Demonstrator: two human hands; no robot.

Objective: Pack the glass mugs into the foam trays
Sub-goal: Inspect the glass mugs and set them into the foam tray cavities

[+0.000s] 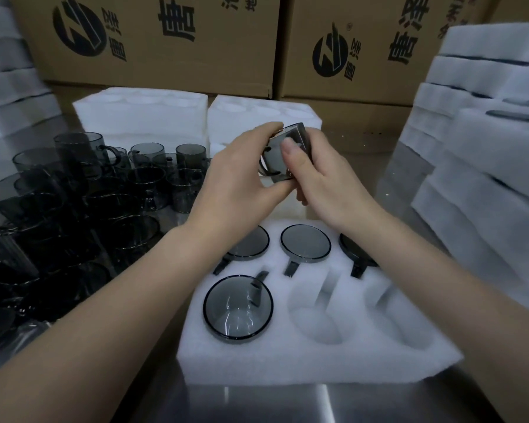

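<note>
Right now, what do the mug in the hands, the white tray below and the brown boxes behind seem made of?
Held mug: smoky grey glass, glossy; it is see-through with sharp highlights.
Foam tray: white foam, matte, with a soft fuzzy cut surface; probably polyethylene.
Boxes: brown cardboard, matte, printed black, with folded flap edges; likely corrugated.

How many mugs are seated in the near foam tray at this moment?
4 in the tray: back-left mug, partly under the left forearm; back-middle mug; back-right mug, partly under the right forearm; front-left mug. Front-middle pocket and front-right pocket are empty.
</note>
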